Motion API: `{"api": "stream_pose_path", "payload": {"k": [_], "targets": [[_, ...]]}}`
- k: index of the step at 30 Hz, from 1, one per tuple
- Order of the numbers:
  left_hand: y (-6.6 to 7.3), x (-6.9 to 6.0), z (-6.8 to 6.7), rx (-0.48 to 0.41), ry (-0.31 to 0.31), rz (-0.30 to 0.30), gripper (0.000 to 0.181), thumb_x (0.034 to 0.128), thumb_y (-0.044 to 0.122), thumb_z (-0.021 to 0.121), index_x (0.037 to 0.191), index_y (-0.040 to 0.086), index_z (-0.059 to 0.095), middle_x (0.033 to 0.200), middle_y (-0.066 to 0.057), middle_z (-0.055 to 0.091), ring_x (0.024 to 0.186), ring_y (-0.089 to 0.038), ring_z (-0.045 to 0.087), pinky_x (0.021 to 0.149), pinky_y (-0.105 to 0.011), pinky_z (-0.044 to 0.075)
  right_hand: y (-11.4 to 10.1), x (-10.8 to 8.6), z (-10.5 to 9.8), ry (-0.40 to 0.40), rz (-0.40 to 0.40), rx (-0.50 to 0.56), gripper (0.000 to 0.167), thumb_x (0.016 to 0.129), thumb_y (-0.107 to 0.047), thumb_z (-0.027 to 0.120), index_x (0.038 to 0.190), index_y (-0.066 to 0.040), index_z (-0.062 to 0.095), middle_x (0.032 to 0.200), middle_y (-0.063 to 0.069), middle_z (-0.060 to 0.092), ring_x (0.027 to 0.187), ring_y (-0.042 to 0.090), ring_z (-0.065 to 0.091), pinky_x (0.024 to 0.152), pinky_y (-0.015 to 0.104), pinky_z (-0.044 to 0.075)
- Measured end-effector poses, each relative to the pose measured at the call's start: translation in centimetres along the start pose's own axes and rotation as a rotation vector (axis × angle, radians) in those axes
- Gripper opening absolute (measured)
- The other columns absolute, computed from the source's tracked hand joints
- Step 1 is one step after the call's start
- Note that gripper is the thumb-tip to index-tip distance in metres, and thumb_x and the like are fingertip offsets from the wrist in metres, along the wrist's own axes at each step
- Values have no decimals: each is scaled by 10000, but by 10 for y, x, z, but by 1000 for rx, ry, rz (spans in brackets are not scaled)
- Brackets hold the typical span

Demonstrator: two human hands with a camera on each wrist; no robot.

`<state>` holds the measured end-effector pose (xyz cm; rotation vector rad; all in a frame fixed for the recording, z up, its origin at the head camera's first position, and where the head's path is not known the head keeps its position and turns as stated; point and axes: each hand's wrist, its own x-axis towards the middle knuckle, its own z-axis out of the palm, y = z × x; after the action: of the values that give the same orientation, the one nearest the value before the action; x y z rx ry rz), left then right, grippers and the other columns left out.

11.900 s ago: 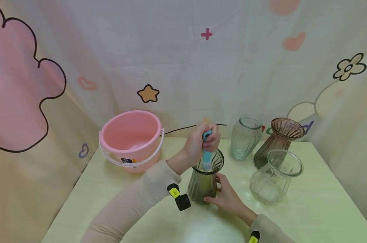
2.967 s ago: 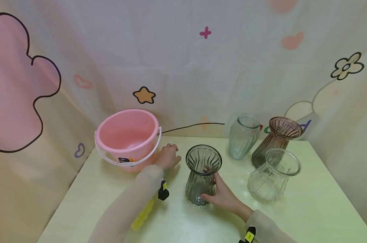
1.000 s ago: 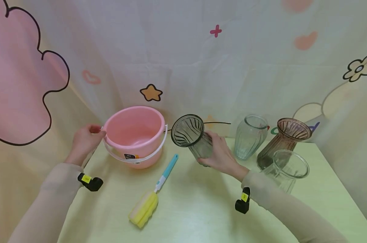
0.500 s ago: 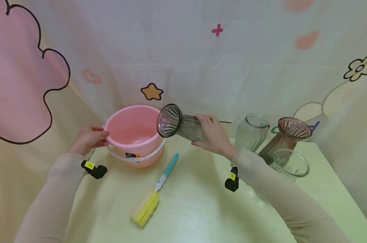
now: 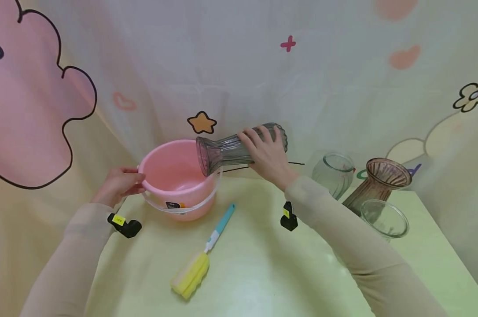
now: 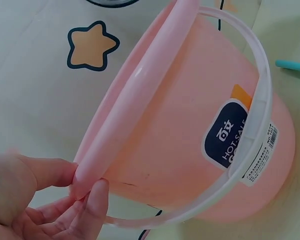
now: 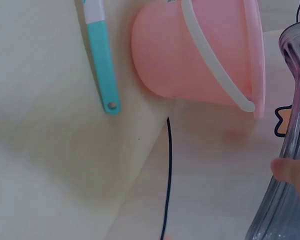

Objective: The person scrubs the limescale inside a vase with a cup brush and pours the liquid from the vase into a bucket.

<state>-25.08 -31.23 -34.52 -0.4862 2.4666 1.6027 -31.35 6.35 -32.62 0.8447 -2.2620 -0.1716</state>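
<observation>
My right hand (image 5: 267, 155) grips a ribbed smoky-grey glass vase (image 5: 229, 152) round its body. The vase is tipped almost on its side in the air, its flared mouth over the right part of a pink bucket (image 5: 179, 193) and its base slightly higher. In the right wrist view only the thumb (image 7: 292, 172) shows, on the vase's side. My left hand (image 5: 120, 184) pinches the bucket's left rim; thumb and fingers (image 6: 92, 210) lie on either side of it in the left wrist view. The bucket's bottom inside is partly hidden.
A bottle brush (image 5: 190, 275) with a yellow sponge head and blue handle lies on the table (image 5: 255, 273) before the bucket. On the right stand a pale green vase (image 5: 334, 174), a brownish vase (image 5: 377, 185) and a clear vase (image 5: 385, 220), partly behind my right sleeve.
The sponge brush came out of the grey vase and was laid down. My right hand lifted the vase leftward and tipped it towards the bucket, while my left hand took the bucket's rim.
</observation>
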Motion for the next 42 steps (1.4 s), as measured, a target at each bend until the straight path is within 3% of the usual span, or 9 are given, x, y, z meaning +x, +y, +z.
{"api": "stream_pose_path", "payload": {"k": [9,16,24,26,30,35,38,42], "targets": [[1,4,3,8,24,-14,604,924,248,530,1392,-28,267,1243,-207,445,744,-113,641,790,-282,522,-2,16,-11,33,-57,-194,747,809,-144,668,1433,-247,270,1451,35,319,1335,302,244,1080,560,134],[2,5,3,12,34,-13,607,922,247,533,1395,-22,265,1246,-203,442,753,-118,638,804,-290,515,-9,24,-22,-45,-126,-368,907,763,-146,691,1473,-240,133,1521,46,170,1374,296,157,1096,546,58],[2,4,1,-2,14,-19,606,922,230,533,1392,-36,259,1235,-208,445,740,-104,637,805,-294,518,-15,25,-20,-27,-116,-399,933,730,-186,716,1467,-247,147,1505,44,205,1361,291,178,1091,532,85],[2,2,0,-1,11,-21,610,921,238,534,1393,-32,258,1237,-205,446,748,-108,642,808,-295,516,-15,24,-17,4,-81,-352,895,739,-170,712,1457,-246,184,1484,46,242,1347,295,203,1082,537,113],[2,0,0,5,-2,-14,614,920,254,535,1391,-28,261,1234,-204,452,767,-121,649,805,-297,517,-16,18,-10,69,35,-157,816,749,-218,736,1418,-225,269,1418,54,336,1308,306,276,1053,563,179],[3,-1,-2,88,-19,47,594,927,245,514,1370,-66,267,1239,-233,443,909,-223,617,817,-332,519,-19,8,-1,75,194,91,884,663,-363,801,1371,-167,310,1369,72,403,1258,329,346,1004,603,246],[8,-7,0,222,58,119,582,922,252,502,1350,-79,290,1269,-253,421,1037,-326,529,855,-389,502,-21,1,2,68,286,219,890,638,-371,812,1354,-139,337,1339,84,436,1214,336,388,984,576,288],[23,-15,12,339,263,283,526,904,263,515,1310,-39,374,1282,-237,437,1119,-382,450,900,-490,436,-20,-7,5,47,386,378,916,616,-381,821,1348,-126,334,1310,105,460,1163,338,421,966,508,330]]}}
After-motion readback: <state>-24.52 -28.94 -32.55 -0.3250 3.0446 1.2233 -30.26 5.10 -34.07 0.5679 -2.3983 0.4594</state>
